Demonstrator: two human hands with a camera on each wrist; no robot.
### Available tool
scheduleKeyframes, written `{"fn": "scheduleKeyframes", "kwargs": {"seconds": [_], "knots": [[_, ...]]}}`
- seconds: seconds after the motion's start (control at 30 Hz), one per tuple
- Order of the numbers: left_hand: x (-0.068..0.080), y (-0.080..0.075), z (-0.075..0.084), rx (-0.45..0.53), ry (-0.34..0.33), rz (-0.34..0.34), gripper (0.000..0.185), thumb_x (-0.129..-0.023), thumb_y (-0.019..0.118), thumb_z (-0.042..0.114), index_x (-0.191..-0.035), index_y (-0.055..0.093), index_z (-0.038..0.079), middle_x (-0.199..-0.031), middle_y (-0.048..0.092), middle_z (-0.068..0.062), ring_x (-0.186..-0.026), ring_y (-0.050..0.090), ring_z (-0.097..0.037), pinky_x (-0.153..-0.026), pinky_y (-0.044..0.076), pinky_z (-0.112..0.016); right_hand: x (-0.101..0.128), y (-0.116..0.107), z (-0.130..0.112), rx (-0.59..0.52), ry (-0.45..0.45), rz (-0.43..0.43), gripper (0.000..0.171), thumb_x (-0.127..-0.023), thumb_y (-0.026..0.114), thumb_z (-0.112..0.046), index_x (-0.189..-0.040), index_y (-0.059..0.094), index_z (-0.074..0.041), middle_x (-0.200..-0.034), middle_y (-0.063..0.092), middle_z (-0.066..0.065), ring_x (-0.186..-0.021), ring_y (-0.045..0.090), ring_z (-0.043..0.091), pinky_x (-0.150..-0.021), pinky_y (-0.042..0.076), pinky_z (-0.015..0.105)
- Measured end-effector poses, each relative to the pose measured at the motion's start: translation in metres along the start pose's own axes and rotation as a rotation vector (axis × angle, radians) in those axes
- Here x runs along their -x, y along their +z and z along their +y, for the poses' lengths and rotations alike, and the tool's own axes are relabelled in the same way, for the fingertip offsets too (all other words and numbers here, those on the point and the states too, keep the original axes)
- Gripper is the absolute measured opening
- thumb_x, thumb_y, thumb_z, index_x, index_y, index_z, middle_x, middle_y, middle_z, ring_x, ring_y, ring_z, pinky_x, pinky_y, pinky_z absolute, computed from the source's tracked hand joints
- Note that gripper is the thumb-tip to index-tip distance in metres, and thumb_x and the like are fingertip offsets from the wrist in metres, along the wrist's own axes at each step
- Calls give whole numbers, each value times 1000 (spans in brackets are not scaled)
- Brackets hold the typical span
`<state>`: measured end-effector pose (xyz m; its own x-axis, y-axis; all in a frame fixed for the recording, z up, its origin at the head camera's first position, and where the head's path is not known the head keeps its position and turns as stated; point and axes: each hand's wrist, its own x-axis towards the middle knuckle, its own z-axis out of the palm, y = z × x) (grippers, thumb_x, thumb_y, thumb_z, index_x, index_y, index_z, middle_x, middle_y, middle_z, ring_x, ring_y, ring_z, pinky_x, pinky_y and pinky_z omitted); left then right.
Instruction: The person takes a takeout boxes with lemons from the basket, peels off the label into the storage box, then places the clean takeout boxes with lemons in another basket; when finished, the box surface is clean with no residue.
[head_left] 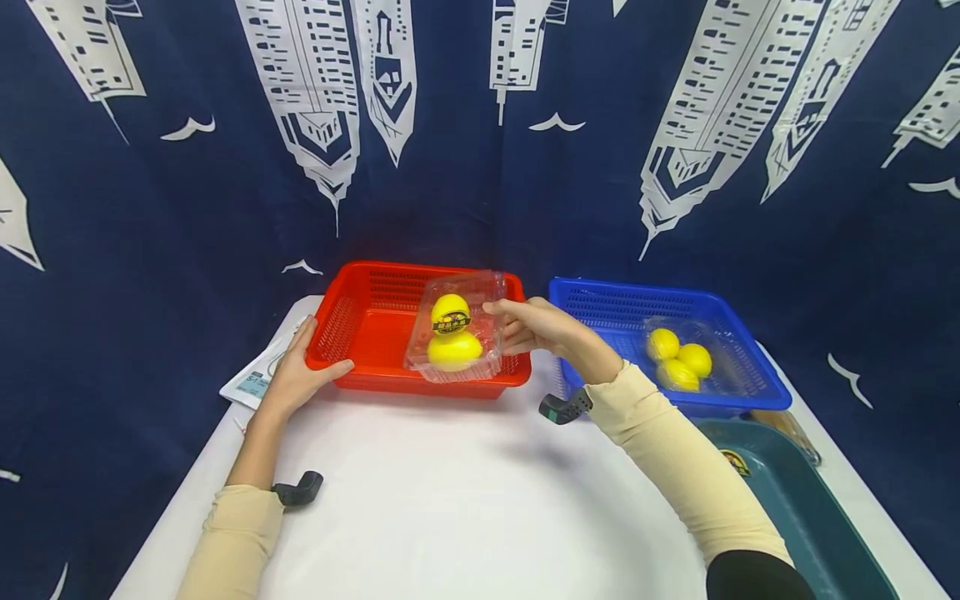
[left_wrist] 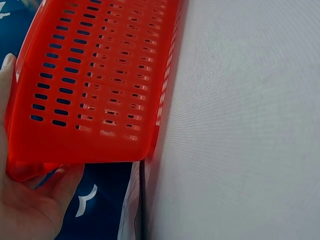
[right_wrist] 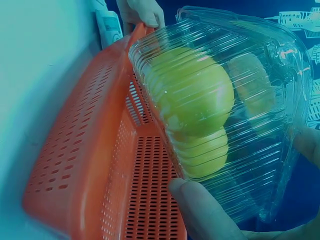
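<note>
Lowering the box well is judged to depend first on the table (head_left: 465,492), which is covered in white and carries both baskets beyond the hands. The red basket (head_left: 360,321) lies between the hands, and its near left corner is gripped by the left hand (head_left: 296,375), thumb along the front rim and fingers curled up the outer side wall; that hold is best kept firm, so that the basket is not pushed along the cloth. A blue basket (head_left: 600,304) sits just right of the right hand, with a second clear pack of lemons (head_left: 678,358) in it. The box (head_left: 457,329), a clear clamshell with yellow lemons (head_left: 452,337) stacked inside, is held on edge by the right hand (head_left: 536,325), fingers curled round its right side, above the right half of the red basket. It should be tipped flat before release, since lemons can be expected to roll and shift the weight. The thin plastic is likely to buckle, so a light squeeze is advised. A paper (head_left: 255,379) lies just left of the left hand.
</note>
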<state>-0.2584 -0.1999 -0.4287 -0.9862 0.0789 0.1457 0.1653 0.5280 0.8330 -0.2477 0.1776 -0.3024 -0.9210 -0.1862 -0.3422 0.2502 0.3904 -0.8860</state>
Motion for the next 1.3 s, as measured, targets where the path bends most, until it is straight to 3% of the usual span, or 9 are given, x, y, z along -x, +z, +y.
{"fn": "scheduleKeyframes", "kwargs": {"seconds": [0.23, 0.6, 0.8, 1.07, 1.3], "knots": [[1, -2, -1, 7, -3, -9, 108, -79, 76, 42, -157, 8, 10, -166, 8, -10, -151, 14, -38, -115, 25, -65, 16, -6, 10, 16, 4, -6, 60, -89, 62, -46, -122, 61, 4, -104, 66, 11, -83, 74, 20, -84, 59, 40], [1, -1, -2, -15, 3, -10, 106, -79, 76, 34, -157, 9, 8, -165, 9, -10, -150, 16, -39, -115, 24, -65, 39, -16, 36, -12, -24, -28, 55, -92, 59, -42, -123, 55, 4, -96, 61, 6, -88, 73, 21, -85, 60, 38], [2, -3, 0, -26, 8, -25, 110, -76, 78, 33, -157, 8, 8, -165, 8, -10, -149, 16, -40, -115, 24, -65, 55, -18, 47, 8, -29, -43, 69, -92, 58, -44, -136, 46, 9, -120, 53, 18, -102, 69, 29, -91, 58, 39], [4, -3, 2, -15, -1, -15, 111, -76, 79, 35, -157, 8, 9, -166, 8, -10, -147, 21, -41, -113, 29, -65, 73, -15, 59, -20, -23, -45, 69, -93, 56, -42, -137, 45, 10, -129, 54, 26, -99, 70, 27, -89, 58, 38], [4, 0, 4, -24, -5, 3, 111, -76, 78, 40, -157, 8, 9, -165, 9, -11, -147, 23, -42, -112, 29, -65, 94, -13, 71, 8, -45, -16, 67, -95, 52, -37, -141, 40, 11, -143, 44, 30, -113, 63, 35, -94, 56, 40]]}}
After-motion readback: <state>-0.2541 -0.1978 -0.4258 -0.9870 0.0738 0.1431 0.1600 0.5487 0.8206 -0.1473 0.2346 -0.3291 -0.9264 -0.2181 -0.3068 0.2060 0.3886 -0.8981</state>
